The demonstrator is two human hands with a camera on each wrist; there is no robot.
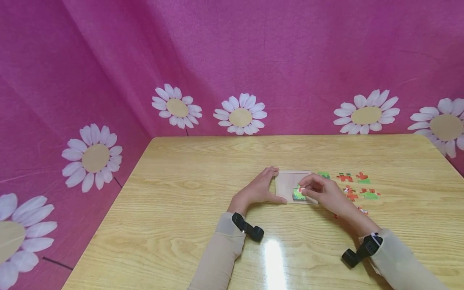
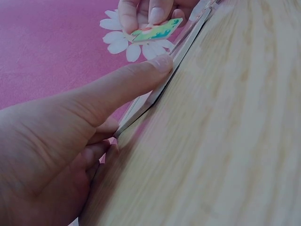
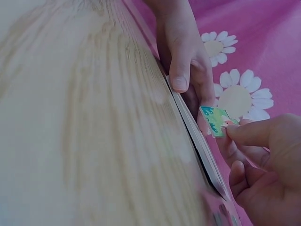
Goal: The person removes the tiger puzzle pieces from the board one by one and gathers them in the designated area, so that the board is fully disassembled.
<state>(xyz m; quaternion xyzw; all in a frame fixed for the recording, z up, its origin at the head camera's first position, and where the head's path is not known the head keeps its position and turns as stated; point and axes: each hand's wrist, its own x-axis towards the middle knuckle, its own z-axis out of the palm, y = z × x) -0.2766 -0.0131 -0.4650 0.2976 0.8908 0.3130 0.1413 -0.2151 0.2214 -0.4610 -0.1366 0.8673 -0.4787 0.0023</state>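
Note:
A pale wooden puzzle tray (image 1: 285, 182) with a raised rim lies on the table. My left hand (image 1: 258, 187) spans its left side, thumb at the near edge and fingers at the far corner. In the left wrist view the thumb (image 2: 136, 79) presses along the tray's rim (image 2: 136, 108). Over the tray, my right hand (image 1: 325, 193) pinches a green puzzle piece (image 1: 299, 193) between thumb and fingertips. The right wrist view shows the piece (image 3: 214, 121) tilted and raised above the tray, with a bit of red and white beside the fingertips.
Several loose red and green puzzle pieces (image 1: 369, 194) lie on the table right of the tray, some partly hidden by the right hand and forearm. The wooden table (image 1: 174, 209) meets a pink daisy-printed cloth (image 1: 290, 60) at the back and left.

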